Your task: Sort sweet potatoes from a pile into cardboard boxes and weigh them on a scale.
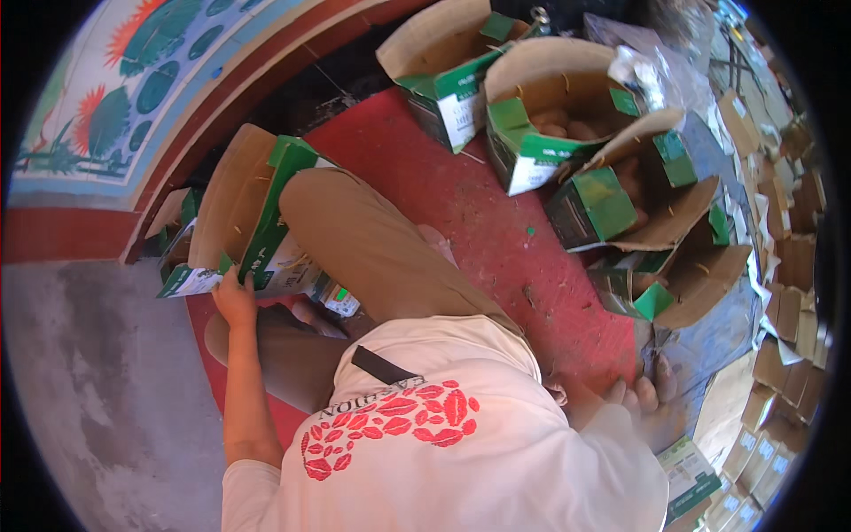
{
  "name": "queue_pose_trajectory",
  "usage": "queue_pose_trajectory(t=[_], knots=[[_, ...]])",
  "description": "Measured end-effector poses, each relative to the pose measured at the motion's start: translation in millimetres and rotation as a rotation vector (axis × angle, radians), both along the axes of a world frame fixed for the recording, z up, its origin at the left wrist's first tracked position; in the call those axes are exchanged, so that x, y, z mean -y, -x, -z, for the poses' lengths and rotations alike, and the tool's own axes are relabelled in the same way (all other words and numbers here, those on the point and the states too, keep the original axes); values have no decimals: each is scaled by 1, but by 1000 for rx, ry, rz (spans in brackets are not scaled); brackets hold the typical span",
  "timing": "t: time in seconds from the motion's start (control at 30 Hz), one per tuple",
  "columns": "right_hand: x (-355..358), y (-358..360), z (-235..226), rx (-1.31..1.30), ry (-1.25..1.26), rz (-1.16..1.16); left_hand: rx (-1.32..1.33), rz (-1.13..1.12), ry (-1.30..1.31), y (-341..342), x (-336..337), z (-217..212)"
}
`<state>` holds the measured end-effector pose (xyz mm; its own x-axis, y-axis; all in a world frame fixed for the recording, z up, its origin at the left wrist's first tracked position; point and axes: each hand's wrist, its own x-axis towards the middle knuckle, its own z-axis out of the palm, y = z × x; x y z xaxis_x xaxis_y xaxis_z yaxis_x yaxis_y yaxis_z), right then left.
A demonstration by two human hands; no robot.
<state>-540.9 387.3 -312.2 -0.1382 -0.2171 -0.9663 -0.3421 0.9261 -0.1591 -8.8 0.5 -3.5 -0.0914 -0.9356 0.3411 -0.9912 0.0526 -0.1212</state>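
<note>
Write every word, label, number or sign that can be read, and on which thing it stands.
I copy no wording; print shows here:
White shirt: large dark capitals, readable, beside red lip shapes.
Box at the left hand: characters on green and white sides, blurred.
Open boxes at the top: characters on green and white sides, too small.
Flat green-and-white carton: print too small.
Brown boxes at the right edge: marks too small.

Gap R of knee point(317, 197) & L box point(234, 199)
</note>
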Motion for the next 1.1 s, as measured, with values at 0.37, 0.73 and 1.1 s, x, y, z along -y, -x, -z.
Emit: queue_pose_trajectory(t=[0.37, 0.73, 1.1], knots=[[281, 29, -115, 469, 303, 269, -80, 83, -39, 3, 2, -18], [464, -126, -369, 859, 1086, -55, -210, 78, -28, 10, -11, -5], [547, -304, -382, 343, 1249, -898, -241, 79, -60, 8, -14, -5]])
